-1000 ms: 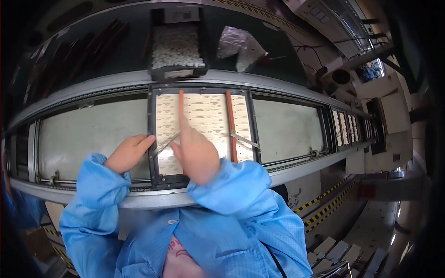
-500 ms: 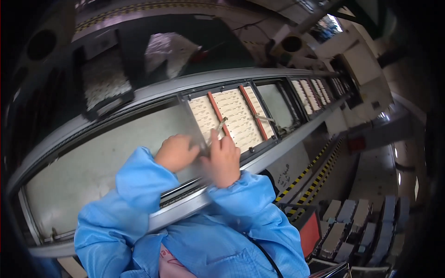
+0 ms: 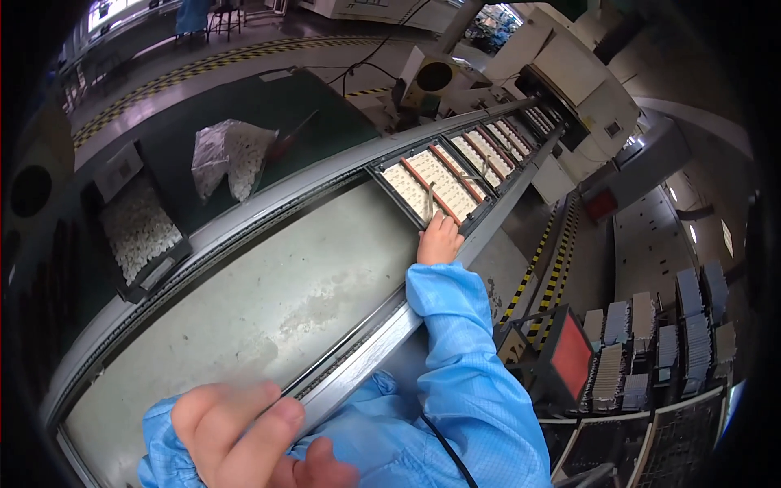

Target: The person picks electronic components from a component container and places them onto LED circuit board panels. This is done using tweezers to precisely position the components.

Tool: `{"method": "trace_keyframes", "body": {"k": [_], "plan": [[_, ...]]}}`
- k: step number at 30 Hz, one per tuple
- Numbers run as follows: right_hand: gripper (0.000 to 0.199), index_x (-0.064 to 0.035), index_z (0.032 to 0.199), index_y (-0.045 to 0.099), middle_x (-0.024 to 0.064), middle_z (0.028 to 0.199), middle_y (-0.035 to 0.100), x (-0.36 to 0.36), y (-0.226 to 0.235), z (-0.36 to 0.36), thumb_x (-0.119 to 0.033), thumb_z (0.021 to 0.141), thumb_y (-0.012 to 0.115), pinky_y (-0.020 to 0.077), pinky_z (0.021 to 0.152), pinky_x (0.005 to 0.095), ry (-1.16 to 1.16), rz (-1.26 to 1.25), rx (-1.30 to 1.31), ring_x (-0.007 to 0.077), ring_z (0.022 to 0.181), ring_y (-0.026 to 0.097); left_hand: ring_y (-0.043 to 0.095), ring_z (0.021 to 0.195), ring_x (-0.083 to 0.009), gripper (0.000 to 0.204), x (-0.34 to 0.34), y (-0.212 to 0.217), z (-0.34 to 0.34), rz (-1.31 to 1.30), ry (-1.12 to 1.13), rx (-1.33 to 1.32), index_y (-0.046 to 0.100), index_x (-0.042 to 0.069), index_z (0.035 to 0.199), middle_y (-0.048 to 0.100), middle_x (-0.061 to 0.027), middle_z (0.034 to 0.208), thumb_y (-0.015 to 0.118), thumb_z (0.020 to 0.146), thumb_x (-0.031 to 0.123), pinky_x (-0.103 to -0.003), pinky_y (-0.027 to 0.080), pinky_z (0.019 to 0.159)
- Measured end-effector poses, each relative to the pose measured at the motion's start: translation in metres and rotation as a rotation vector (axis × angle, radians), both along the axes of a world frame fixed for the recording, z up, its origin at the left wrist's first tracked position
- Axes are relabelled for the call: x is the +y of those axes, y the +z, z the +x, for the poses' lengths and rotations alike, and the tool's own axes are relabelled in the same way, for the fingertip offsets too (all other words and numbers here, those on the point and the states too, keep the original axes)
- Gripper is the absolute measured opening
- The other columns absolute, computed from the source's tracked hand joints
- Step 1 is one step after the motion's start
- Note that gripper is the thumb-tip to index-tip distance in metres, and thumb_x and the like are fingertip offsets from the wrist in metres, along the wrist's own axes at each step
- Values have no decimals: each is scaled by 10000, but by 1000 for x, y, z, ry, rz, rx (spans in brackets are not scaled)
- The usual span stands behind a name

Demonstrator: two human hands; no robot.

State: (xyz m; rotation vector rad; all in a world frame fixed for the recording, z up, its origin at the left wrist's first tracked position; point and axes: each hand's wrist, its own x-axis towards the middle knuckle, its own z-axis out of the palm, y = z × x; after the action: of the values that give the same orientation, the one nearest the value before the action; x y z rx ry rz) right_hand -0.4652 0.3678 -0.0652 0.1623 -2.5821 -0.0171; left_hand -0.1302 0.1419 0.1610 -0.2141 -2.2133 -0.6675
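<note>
A black-framed fixture [image 3: 464, 154] lies on the conveyor's rails, holding cream-white panels [image 3: 417, 184] under red bars [image 3: 426, 189] and metal clips. My right hand [image 3: 440, 240] is at its near corner, fingers curled together over the frame edge. What the thumb does there is hidden. My left hand [image 3: 236, 431] is raised close to the camera at the lower left, away from the fixture. Its fingers are bent but apart, with nothing between them, and partly blurred. Blue sleeves cover both my arms.
More loaded fixtures [image 3: 486, 154] line the conveyor [image 3: 358, 346] toward a large beige machine [image 3: 578, 73]. On a dark green bench [image 3: 317, 106] lie a bag of white pieces [image 3: 232, 159] and a tray [image 3: 138, 232] of similar ones. Racks of stacked boards [image 3: 643, 325] stand at right.
The fixture has moved farther along the rails, up against the others, with my right hand at its corner. My left hand has drawn back toward the camera. The view has shifted too.
</note>
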Motion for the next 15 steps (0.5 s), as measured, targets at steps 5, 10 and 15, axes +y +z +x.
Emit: {"method": "trace_keyframes", "body": {"k": [5,10,15], "plan": [[590,-67,1187,539,74,1032,556,18,-11,-24,-244,687,797,398,787,414,-141,34,43,250,983,543,583,882,-326,524,-11,5,-5,33,-154,77,614,115,1176,581,-201,1155,719,666,53,-437,464,771],[570,-79,1162,538,32,1008,548,-1,-16,-36,-285,691,783,380,770,395,-128,87,86,205,1000,533,564,914,-359,467,-49,-18,7,-246,-29,-307,618,43,1166,568,-200,1173,671,703,22,-434,450,806],[577,-73,1193,558,55,1006,556,33,-36,-68,-290,703,770,382,780,433,-206,72,86,232,997,535,490,1140,-403,439,-102,-85,47,-147,213,-791,593,65,1217,499,-167,1311,660,785,107,-458,419,961]]}}
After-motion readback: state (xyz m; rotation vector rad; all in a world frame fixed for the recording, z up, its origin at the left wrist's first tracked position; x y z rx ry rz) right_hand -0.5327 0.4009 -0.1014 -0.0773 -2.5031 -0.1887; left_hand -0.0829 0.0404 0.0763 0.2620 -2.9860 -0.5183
